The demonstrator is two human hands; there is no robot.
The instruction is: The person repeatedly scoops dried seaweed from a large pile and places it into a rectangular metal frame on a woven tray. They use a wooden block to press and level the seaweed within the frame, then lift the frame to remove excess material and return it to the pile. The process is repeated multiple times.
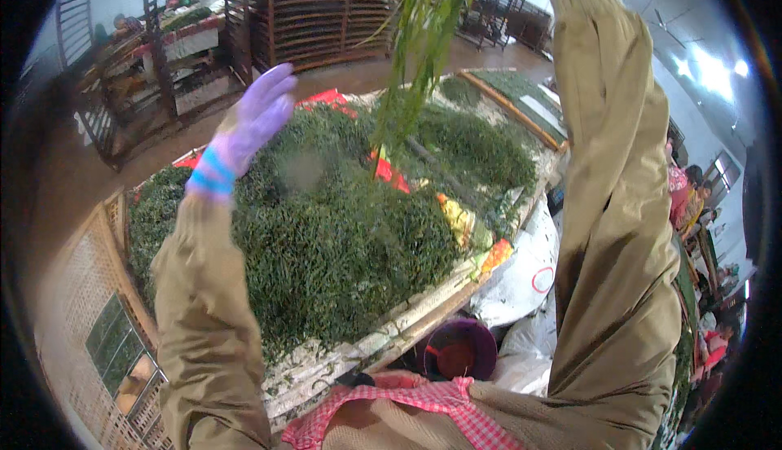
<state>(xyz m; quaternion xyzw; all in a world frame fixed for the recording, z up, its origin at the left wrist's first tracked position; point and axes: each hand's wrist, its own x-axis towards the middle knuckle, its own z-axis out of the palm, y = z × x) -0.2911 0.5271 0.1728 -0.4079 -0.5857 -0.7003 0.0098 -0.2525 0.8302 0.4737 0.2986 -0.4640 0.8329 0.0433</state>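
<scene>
My left hand, in a thin purple glove with blue bands at the wrist, is raised over the far left of the table. Its fingers are extended and nothing is in it. My right arm reaches up past the top edge, so the right hand is out of view. Blurred long green strands hang down from the top of the picture; what holds them cannot be seen. Below lies a wide heap of dark green, wet-looking strands on a pale-covered table.
Red cloth and yellow patterned cloth show among the heap. A purple bucket and a white sack stand by the near edge. Woven trays are at left, slatted racks behind. People are at the right.
</scene>
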